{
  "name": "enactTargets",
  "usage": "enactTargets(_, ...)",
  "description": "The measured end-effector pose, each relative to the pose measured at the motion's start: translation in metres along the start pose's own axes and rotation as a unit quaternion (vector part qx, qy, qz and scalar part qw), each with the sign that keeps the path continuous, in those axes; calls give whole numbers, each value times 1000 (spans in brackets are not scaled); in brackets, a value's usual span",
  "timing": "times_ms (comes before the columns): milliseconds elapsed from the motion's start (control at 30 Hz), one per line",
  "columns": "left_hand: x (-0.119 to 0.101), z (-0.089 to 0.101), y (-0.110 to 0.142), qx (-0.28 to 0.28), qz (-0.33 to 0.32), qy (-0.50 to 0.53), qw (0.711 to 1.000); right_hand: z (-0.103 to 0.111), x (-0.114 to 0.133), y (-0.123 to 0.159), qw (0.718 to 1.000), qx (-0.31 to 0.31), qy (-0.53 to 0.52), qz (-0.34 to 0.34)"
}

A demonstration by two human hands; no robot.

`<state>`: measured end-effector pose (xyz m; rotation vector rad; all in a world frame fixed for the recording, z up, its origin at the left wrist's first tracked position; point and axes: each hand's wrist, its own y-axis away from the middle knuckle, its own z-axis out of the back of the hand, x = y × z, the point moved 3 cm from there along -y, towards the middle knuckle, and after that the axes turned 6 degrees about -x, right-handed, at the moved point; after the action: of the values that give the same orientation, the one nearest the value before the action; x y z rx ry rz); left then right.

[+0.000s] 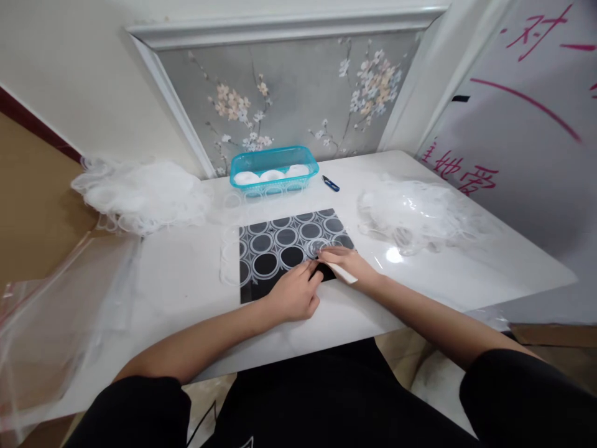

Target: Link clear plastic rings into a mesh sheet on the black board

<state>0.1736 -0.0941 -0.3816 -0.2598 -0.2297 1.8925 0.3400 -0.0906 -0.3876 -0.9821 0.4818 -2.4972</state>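
A sheet of white lace-like netting with round rings (pixel 286 236) lies over a black mat (pixel 256 292) and spills past its left and back edges. My right hand (pixel 352 264) is closed around a slim white strip-like tool (pixel 344 272) at the mat's right front part; its working end is hidden by my fingers. My left hand (pixel 293 294) rests at the mat's front edge with its fingers curled together, the fingertips close to those of my right hand on the netting. What the left fingers pinch, if anything, is hidden.
A blue plastic basket (pixel 274 151) with white thread rolls stands at the back, blue thread snips (pixel 331 183) beside it. Piles of white ring netting lie left (pixel 144 193) and right (pixel 417 211). Clear plastic bags (pixel 46 336) hang over the table's left side.
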Motion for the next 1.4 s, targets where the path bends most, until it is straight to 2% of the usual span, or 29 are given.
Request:
enactTargets(67, 1, 2, 0, 0, 5, 10, 1000, 18, -6, -19, 998, -26, 51, 12)
enactTargets(100, 2, 3, 1, 2, 7, 12, 1000, 31, -10, -29, 994, -77, 73, -12)
enactTargets(133, 2, 3, 2, 4, 8, 11, 1000, 47, -15, -36, 982, -155, 92, -52)
enactTargets(200, 4, 5, 2, 13, 5, 5, 1000, 74, -21, -39, 943, -290, 113, -117)
enactTargets(233, 5, 5, 2, 16, 2, 1, 1000, 82, -22, -36, 931, -321, 114, -131)
enactTargets(267, 6, 6, 1, 18, -1, -5, 1000, 84, -23, -29, 932, -318, 109, -134)
enactTargets(300, 6, 6, -1, 19, -5, -14, 1000, 83, -23, -21, 943, -289, 99, -133)
enactTargets(400, 2, 4, -14, 16, -35, -43, 998, 61, -24, 9, 977, -151, 37, -147)
enactTargets(467, -3, 0, -27, 16, -64, -51, 997, 48, -26, 24, 977, -114, -17, -177)
enactTargets(567, -9, -10, -44, 19, -84, -58, 995, 39, -30, 32, 966, -115, -73, -219)
enactTargets(667, -11, -18, -54, 24, -81, -72, 994, 40, -31, 30, 963, -105, -99, -229)
enactTargets(967, -9, -27, -51, 1, -97, -90, 991, 41, -32, 29, 960, -96, -119, -234)
enactTargets(1233, -9, -29, -51, 4, -93, -88, 992, 41, -33, 29, 962, -98, -108, -230)
enactTargets(1400, -6, -28, -54, 17, -89, -57, 994, 40, -32, 31, 973, -96, -88, -193)
